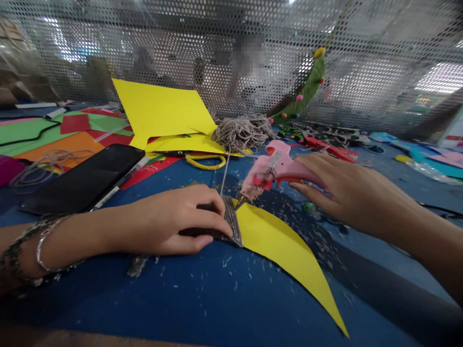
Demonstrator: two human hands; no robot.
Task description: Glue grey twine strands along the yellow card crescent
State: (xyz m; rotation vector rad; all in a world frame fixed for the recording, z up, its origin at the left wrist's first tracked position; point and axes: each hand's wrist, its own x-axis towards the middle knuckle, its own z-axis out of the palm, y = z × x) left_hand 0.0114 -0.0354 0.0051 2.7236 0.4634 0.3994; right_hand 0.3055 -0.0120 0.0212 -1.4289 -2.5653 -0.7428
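A yellow paper crescent (280, 241) lies on the blue table, its left part covered by rows of grey string (232, 221). My left hand (188, 219) rests on the wrapped part with fingers bent and pressed down over it; part of the crescent is hidden beneath. From there a strand runs back toward a tangled pile of grey cord (246, 131). My right hand (329, 188) grips the handle of a pink hot glue gun (275, 166). Its nozzle points down at the yellow paper, right beside the last string row.
Yellow-handled scissors (206, 162) lie under yellow card sheets (166, 111) at the back. A black phone (88, 176) and a pen are on the left, near coloured papers (75, 124). Behind stands a perforated metal screen (202, 58) with a decorated green crescent (307, 91). Glue scraps dot the table (202, 299).
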